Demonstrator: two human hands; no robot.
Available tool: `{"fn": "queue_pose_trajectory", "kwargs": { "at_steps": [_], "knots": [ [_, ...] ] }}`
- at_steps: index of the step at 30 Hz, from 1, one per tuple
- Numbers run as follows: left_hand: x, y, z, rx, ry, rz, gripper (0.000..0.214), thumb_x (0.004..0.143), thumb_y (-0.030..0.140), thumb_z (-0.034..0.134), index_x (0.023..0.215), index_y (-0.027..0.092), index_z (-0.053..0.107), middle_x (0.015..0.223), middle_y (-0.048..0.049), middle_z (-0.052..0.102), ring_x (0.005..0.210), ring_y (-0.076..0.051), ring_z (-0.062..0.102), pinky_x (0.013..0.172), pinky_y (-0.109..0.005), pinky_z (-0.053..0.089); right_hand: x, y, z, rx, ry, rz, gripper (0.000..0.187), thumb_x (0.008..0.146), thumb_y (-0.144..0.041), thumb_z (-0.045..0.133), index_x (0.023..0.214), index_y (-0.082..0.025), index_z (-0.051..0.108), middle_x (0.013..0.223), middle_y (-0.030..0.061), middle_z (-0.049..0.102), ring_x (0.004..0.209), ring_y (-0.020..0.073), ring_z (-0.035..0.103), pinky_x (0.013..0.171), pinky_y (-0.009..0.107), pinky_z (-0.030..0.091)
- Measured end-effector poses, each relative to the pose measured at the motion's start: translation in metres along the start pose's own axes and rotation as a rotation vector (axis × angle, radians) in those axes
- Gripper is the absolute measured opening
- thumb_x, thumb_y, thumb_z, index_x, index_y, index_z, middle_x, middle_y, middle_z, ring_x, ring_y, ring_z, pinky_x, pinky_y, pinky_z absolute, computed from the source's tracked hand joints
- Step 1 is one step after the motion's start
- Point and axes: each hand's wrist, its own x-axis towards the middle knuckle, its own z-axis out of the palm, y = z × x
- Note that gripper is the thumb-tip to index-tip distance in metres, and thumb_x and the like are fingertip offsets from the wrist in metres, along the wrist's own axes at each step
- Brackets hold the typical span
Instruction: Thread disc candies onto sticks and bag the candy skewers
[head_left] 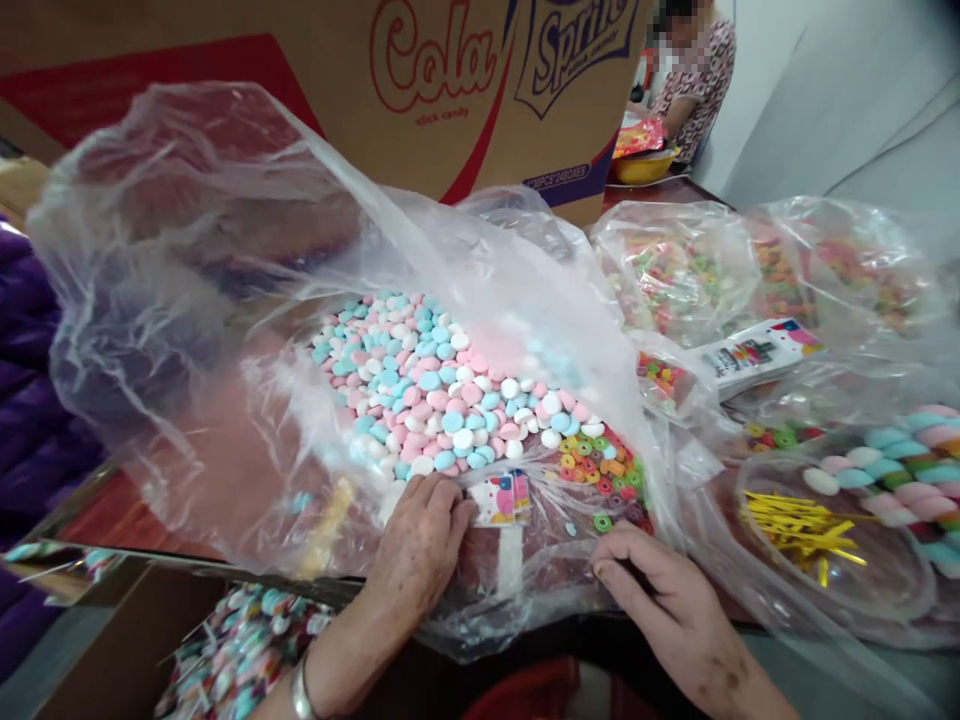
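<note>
My left hand (424, 545) is at the near edge of a heap of pink, white and blue candies (442, 400), which lies in a large transparent plastic bag (210, 400). Its fingers are curled together, and what they hold, if anything, is hidden. Just right of its fingertips lie small printed cards (501, 498). My right hand (667, 600) is over the bag's near edge, below a small pile of ring-shaped candies (604, 465). Thumb and index finger come together in a pinch; whatever is between them is too small to tell.
A big cardboard box (337, 90) stands behind. To the right are bagged ring candies (675, 270), a stack of cards (757, 355), gold twist ties (802, 530) in a plastic dish and candy sticks (915, 470). Wrapped candies (240, 650) fill a lower box. Another person (697, 80) sits behind.
</note>
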Motion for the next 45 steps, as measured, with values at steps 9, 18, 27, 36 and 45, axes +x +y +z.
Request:
{"fn": "queue_pose_trajectory", "kwargs": {
  "at_steps": [9,18,27,36,45],
  "knots": [
    [0.002,0.003,0.001,0.071,0.052,0.019,0.019,0.093,0.016,0.044,0.077,0.019,0.053,0.081,-0.0076,0.060,0.081,-0.026,0.056,0.076,-0.043,0.051,0.000,-0.005,0.004,-0.037,0.025,0.006,0.025,0.098,-0.031,0.040,0.081,-0.020,0.056,0.076,-0.0006,0.054,0.070,0.0129,0.052,0.065,0.023,0.042],
    [0.002,0.003,0.006,0.110,0.045,0.068,0.019,0.093,0.014,0.046,0.078,0.018,0.055,0.081,-0.0072,0.061,0.079,-0.025,0.056,0.074,-0.040,0.050,0.000,-0.005,0.007,-0.074,0.032,0.006,0.026,0.098,-0.031,0.039,0.081,-0.020,0.055,0.076,-0.0011,0.053,0.070,0.0124,0.052,0.066,0.023,0.041],
    [-0.001,0.002,-0.002,0.042,0.114,0.145,0.029,0.097,0.017,0.040,0.072,0.019,0.054,0.073,-0.0053,0.060,0.073,-0.021,0.056,0.071,-0.035,0.049,0.000,-0.012,0.004,-0.007,0.126,0.036,0.025,0.096,-0.033,0.043,0.080,-0.020,0.057,0.069,-0.0016,0.054,0.062,0.0123,0.051,0.058,0.022,0.042],
    [0.004,0.046,-0.019,-0.023,0.340,0.365,0.022,0.095,0.015,0.043,0.076,0.020,0.054,0.068,-0.0048,0.057,0.068,-0.021,0.053,0.066,-0.036,0.044,0.036,-0.051,0.020,0.262,0.133,0.079,0.025,0.083,-0.027,0.059,0.107,-0.020,0.061,0.092,0.0012,0.066,0.079,0.0145,0.060,0.071,0.024,0.049],
    [0.030,0.052,-0.046,-0.482,-0.142,0.265,0.012,0.090,0.028,0.053,0.094,0.019,0.060,0.091,-0.0043,0.064,0.086,-0.021,0.058,0.077,-0.031,0.046,0.040,-0.043,-0.005,-0.042,0.199,-0.190,0.014,0.092,-0.023,0.051,0.084,-0.020,0.063,0.079,0.0004,0.061,0.075,0.0137,0.057,0.070,0.025,0.045]
  ]
}}
